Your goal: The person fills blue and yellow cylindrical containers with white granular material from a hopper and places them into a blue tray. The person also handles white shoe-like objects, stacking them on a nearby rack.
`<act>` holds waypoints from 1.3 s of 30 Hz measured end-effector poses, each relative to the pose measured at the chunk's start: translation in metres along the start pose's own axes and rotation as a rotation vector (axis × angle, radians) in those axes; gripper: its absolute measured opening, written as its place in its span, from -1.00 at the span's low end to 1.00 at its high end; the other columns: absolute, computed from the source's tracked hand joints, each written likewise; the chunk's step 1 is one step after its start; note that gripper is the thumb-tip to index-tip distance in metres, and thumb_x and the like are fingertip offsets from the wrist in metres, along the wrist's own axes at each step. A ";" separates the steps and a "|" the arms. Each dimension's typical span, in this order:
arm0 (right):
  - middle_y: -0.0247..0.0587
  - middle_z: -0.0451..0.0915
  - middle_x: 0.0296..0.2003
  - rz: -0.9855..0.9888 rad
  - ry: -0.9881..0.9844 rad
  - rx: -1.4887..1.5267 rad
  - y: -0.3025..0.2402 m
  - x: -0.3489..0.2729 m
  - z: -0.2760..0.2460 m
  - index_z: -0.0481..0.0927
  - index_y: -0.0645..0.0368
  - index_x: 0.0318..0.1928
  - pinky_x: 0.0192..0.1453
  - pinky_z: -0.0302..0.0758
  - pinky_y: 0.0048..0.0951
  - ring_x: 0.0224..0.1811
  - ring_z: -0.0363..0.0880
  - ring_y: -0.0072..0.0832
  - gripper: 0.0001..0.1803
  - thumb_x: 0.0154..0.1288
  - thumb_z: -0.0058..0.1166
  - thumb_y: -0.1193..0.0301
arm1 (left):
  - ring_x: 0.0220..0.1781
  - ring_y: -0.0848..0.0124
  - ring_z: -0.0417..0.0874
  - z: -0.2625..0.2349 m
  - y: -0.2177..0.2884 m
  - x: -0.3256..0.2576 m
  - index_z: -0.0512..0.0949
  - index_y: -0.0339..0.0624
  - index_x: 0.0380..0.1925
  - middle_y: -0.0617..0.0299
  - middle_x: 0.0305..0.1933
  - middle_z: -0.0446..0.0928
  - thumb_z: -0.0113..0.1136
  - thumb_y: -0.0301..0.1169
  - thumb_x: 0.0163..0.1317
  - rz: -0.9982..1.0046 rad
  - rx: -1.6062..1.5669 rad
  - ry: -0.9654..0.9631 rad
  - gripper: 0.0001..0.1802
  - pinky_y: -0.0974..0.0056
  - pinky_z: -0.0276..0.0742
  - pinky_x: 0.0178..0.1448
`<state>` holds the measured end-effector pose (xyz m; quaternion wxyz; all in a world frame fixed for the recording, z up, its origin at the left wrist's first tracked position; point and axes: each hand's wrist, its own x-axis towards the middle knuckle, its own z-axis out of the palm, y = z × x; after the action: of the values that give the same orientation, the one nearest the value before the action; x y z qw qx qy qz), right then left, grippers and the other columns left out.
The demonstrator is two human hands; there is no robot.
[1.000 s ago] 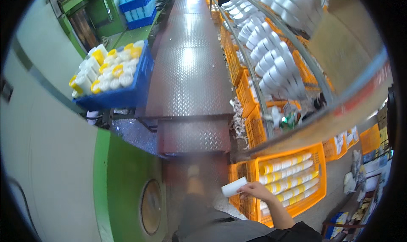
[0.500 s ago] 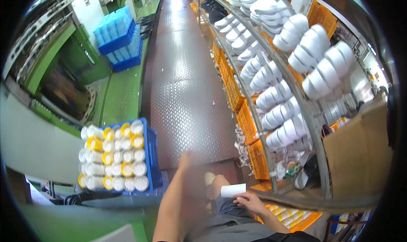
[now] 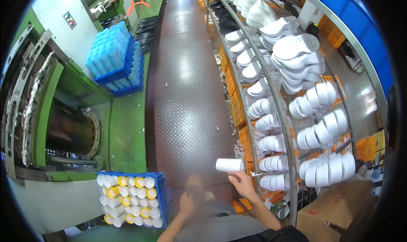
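Note:
My right hand (image 3: pixel 241 185) is closed on a plain white cup (image 3: pixel 229 165) lying on its side. The cup hangs over the right edge of the metal walkway, close to the shelf rack. My left hand (image 3: pixel 187 204) is low in front of my body; a blurred patch covers part of it and its fingers are not clear. Left of that hand stands a blue crate (image 3: pixel 162 191) packed with white and yellow cups (image 3: pixel 139 181), many filled with white granules.
A patterned steel walkway (image 3: pixel 182 93) runs ahead. Along its right stands a metal rack (image 3: pixel 285 127) with white clogs (image 3: pixel 296 51); a cardboard box (image 3: pixel 335 206) is near its end. Green machinery (image 3: pixel 42 110) lines the left, with blue crates of blue cups (image 3: pixel 111 51) farther along.
My view has shifted, so the cup crate and rack sit differently. My right hand has moved forward with the white cup, and my left hand has come back nearer my body.

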<state>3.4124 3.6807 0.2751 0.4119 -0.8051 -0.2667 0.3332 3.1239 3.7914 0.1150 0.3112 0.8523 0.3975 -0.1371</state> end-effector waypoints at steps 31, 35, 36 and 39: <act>0.19 0.46 0.11 -0.247 0.143 -0.348 -0.323 0.892 -0.257 0.46 0.33 0.22 0.25 0.42 -0.08 0.17 0.46 0.14 -0.47 0.30 0.23 0.37 | -0.52 0.26 0.65 -0.438 0.010 0.777 0.67 -0.28 -0.50 0.09 -0.57 0.60 0.24 -0.27 0.31 -0.775 -1.009 -0.040 -0.69 0.12 0.48 -0.45; 0.20 0.45 0.18 -0.410 0.026 -0.385 -0.405 1.054 -0.277 0.46 0.32 0.23 0.28 0.42 -0.09 0.22 0.45 0.17 -0.49 0.32 0.22 0.38 | -0.66 0.34 0.51 -0.489 0.046 0.827 0.61 -0.29 -0.43 0.16 -0.60 0.53 0.25 -0.31 0.31 -0.932 -0.989 0.163 -0.75 0.18 0.33 -0.64; 0.20 0.45 0.20 -0.485 0.012 -0.384 -0.421 1.092 -0.275 0.46 0.32 0.23 0.28 0.42 -0.09 0.23 0.45 0.18 -0.48 0.32 0.22 0.38 | -0.67 0.32 0.50 -0.498 0.052 0.848 0.60 -0.28 -0.47 0.13 -0.61 0.53 0.23 -0.31 0.32 -0.984 -1.036 0.181 -0.74 0.15 0.32 -0.64; 0.30 0.45 0.22 -0.520 -0.032 -0.428 -0.459 1.200 -0.257 0.50 0.31 0.21 0.27 0.43 -0.04 0.21 0.46 0.21 -0.46 0.26 0.28 0.39 | -0.68 0.32 0.50 -0.516 0.050 0.930 0.61 -0.29 -0.44 0.15 -0.60 0.53 0.26 -0.30 0.32 -1.189 -1.153 0.123 -0.73 0.14 0.36 -0.64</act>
<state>4.2983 4.6381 0.3934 0.3005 -0.7731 -0.5333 0.1662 3.7566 4.6477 0.0855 0.5525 0.2127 0.8059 -0.0064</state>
